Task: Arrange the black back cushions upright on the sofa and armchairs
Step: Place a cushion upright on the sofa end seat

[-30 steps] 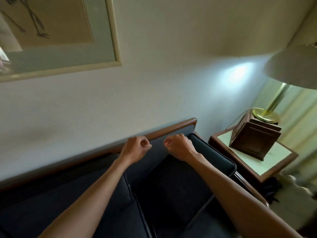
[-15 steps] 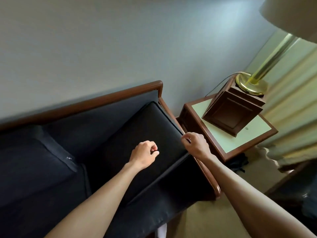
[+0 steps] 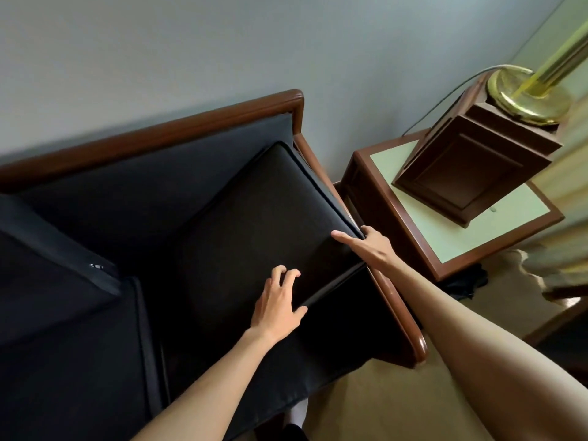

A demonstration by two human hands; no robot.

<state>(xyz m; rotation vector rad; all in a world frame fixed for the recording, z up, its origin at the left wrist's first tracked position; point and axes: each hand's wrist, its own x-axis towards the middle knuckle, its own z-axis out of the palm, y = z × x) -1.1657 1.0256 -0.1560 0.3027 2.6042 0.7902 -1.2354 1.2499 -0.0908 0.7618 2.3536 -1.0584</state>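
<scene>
Black back cushion lying tilted on sofa seat, far end leaning toward wood-framed backrest. Right hand gripping cushion's right edge, thumb on top, fingers tucked over the side. Left hand resting on near edge, fingers spread, loosely bent. Second cushion lying left. Side worktop carrying brass lamp on wooden base. Grey wall behind, carpet below.

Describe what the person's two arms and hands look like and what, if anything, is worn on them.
Both arms are bare up to the edge of the picture, with no sleeves in view. The left hand and right hand wear no gloves, and no watch, bracelet or ring shows. The fingers have short, unpainted nails.
</scene>
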